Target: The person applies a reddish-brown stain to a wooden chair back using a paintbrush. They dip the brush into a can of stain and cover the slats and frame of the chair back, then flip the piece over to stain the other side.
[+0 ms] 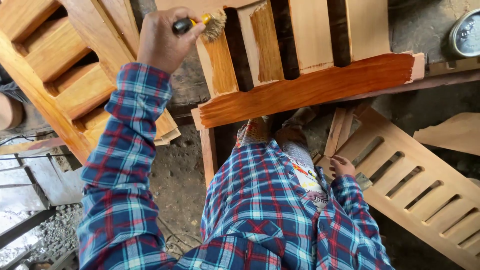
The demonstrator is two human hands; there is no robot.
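Plaid flannel, blue, red and white, nearest the camera: shirt front (260, 200) and two sleeves, patterned trousers (305, 172) below.

Right hand (343, 165): low at the right hip, fingers loosely curled, nothing visibly held; resting at the upper corner of a pale unfinished slatted panel (415, 185) lying flat on the floor. Loose bare wood strips (337, 131) just beyond the knuckles.

Dirt floor (177, 175): grey, gritty, between the two sleeves; thin cable and gravel at the lower left.

Left sleeve (125, 165): raised, running up and away from the body.

Left hand (162, 37): grip closed tight around the dark handle of a brush (202, 24); yellow ferrule showing just past the fingers, tan bristles (215, 24) immediately right of the grip, pressed on the top of a slat.

Slatted wooden frame (310, 85): directly right of and below the grip, propped before the knees. Bottom rail (305, 90) glossy orange-brown with wet finish almost to its right end; slat under the bristles (220, 62) coated likewise; next slat (265, 42) partly streaked; remaining slats (312, 32) further right bare and pale.

Second wooden frame (60, 70): left of and below the grip, honey-coloured, coated, lying at an angle.

Round tin lid (465, 32): far right edge, well apart from both hands.
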